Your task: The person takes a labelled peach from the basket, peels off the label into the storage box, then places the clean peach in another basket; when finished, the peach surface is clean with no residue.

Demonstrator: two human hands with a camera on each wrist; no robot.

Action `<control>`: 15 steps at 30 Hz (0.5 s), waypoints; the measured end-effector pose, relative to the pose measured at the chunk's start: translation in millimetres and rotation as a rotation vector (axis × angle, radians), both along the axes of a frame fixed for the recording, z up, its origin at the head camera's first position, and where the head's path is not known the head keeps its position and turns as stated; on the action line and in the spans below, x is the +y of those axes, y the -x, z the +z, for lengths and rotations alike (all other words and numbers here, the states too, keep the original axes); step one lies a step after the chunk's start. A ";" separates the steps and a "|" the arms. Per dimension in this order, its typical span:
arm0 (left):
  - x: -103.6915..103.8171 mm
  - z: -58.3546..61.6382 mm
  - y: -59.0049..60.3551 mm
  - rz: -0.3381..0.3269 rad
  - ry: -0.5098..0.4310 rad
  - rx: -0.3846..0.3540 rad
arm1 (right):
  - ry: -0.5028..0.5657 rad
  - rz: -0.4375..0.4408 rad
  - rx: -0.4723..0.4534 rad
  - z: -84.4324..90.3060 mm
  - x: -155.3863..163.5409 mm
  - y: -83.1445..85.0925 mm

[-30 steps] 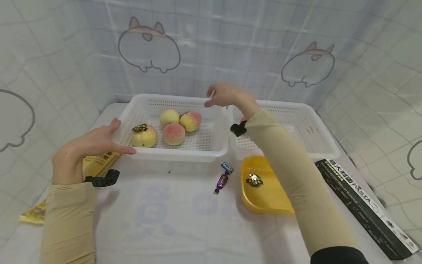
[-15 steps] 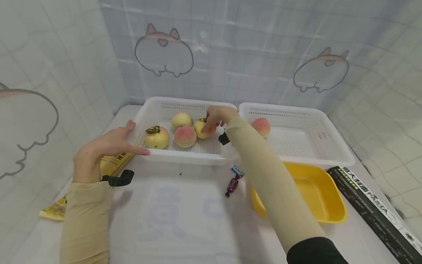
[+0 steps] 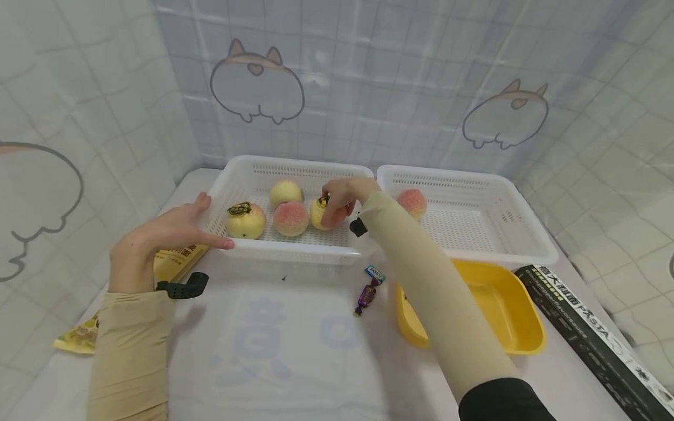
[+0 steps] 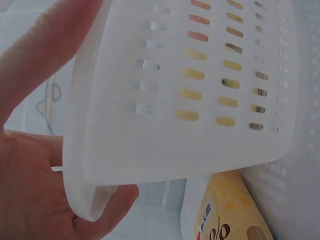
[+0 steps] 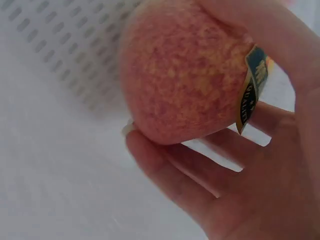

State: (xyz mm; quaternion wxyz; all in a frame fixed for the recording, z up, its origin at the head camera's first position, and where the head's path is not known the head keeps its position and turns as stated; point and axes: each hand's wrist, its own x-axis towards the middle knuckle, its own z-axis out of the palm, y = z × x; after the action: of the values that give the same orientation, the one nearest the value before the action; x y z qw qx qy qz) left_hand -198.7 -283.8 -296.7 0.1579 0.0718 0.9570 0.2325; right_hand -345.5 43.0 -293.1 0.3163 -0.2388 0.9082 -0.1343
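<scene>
Head view shows a white worktop point(image 3: 295, 362) bearing two white perforated baskets side by side against the tiled wall. The left basket point(image 3: 286, 250) holds four peaches; the right basket point(image 3: 474, 257) holds one peach point(image 3: 412, 202) near its rear left corner. A long black pasta box point(image 3: 590, 339) lies at the worktop's right edge, with a yellow tray point(image 3: 505, 316) just beside it, in front of the right basket. A yellow packet point(image 3: 176, 260) lies beside the left basket, partly under the left hand point(image 3: 158, 240). That hand rests with straight fingers along the basket's front left corner, thumb over the rim, as the left wrist view confirms. The right hand point(image 3: 344, 196) reaches into the left basket, its fingers curled round the stickered peach point(image 3: 322, 215); the right wrist view shows this grip closely. Two wrapped candies point(image 3: 368, 286) lie between basket and tray.
</scene>
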 end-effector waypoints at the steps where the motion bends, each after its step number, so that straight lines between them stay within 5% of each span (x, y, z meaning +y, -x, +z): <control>1: -0.1 0.9 0.5 -0.004 0.006 0.006 | 0.000 0.013 0.021 4.9 1.6 -2.2; 8: -4.9 8.3 2.2 0.001 0.024 0.013 | 0.063 0.127 0.285 48.7 18.8 -34.5; 15: -13.6 6.3 1.1 -0.001 0.042 0.009 | 0.203 0.173 0.478 54.8 41.8 -121.2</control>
State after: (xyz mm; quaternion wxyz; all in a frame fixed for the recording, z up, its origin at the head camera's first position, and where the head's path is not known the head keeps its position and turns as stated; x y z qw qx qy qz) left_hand -199.7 -297.4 -290.4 0.1552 0.0702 0.9623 0.2121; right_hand -224.3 84.8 -238.3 0.0778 -0.3707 0.9153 -0.1369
